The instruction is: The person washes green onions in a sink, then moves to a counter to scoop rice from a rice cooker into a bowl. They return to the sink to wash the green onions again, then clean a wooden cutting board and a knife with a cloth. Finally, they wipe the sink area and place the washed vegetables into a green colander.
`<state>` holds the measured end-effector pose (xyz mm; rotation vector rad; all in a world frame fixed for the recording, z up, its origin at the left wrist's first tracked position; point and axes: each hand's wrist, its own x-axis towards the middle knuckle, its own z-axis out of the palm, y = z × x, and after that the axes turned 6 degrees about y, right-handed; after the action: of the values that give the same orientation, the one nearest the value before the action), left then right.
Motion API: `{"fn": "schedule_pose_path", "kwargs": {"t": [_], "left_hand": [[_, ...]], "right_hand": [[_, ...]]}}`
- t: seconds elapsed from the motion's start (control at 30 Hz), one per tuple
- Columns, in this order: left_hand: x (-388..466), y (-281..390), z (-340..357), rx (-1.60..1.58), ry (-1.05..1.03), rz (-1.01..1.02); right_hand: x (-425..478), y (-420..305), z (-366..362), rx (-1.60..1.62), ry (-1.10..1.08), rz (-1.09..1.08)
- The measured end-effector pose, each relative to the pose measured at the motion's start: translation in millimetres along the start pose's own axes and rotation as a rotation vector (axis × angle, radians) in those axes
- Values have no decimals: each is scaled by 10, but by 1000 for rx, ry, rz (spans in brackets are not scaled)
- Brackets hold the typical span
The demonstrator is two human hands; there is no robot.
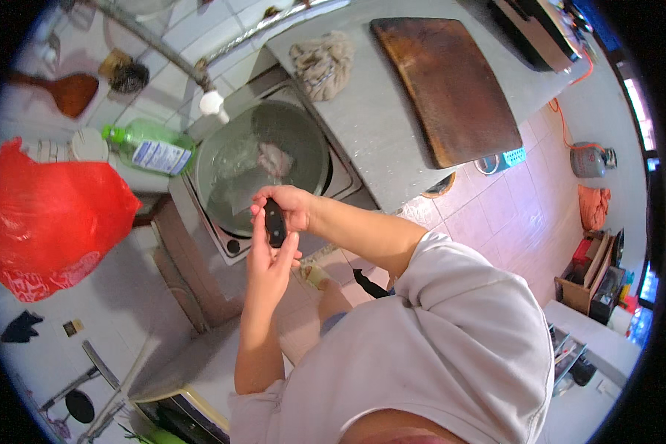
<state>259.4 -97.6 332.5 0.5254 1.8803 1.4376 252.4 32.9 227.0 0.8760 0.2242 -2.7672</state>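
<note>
Both my hands meet over the near rim of a round metal basin (306,119) set in a sink. Between them is a black riveted handle (276,225), like that of a knife. My right hand (297,206) curls around it from the far side. Its near side rests against the fingers and thumb of my left hand (267,261). A thin greyish flat shape beyond the fingers may be the blade, but I cannot tell. In the basin's water lies a pale pinkish piece (275,160), apparently meat. A white tap (212,104) juts over the basin's far rim.
Left of the basin stand a green plastic bottle (150,149) and a bulging red plastic bag (55,216). A crumpled cloth (324,64) and a wooden cutting board (449,89) lie on the grey counter (361,130). A gas cylinder (588,161) stands farther right.
</note>
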Motion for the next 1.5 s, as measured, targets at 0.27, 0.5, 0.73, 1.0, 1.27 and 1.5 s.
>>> {"fn": "schedule_pose_path", "kwargs": {"t": [0.27, 0.5, 0.73, 1.0, 1.27, 1.5], "left_hand": [[-269, 183, 169, -79, -58, 104], [59, -577, 142, -216, 99, -212], [201, -1176, -82, -266, 245, -387], [250, -1387, -235, -420, 203, -394], [137, -1442, -649, -590, 123, -535], [701, -1337, -668, -673, 127, -476]], "right_hand": [[-2151, -669, -159, -1247, 641, -830], [-2991, -1584, -1396, -1969, 1728, -1058], [-2628, -1564, -1354, -2136, 1682, -1216], [243, -519, -658, -2005, 500, -890], [1799, -501, -1597, -2154, 865, -533], [1249, -609, -1042, -1753, 758, -569]]}}
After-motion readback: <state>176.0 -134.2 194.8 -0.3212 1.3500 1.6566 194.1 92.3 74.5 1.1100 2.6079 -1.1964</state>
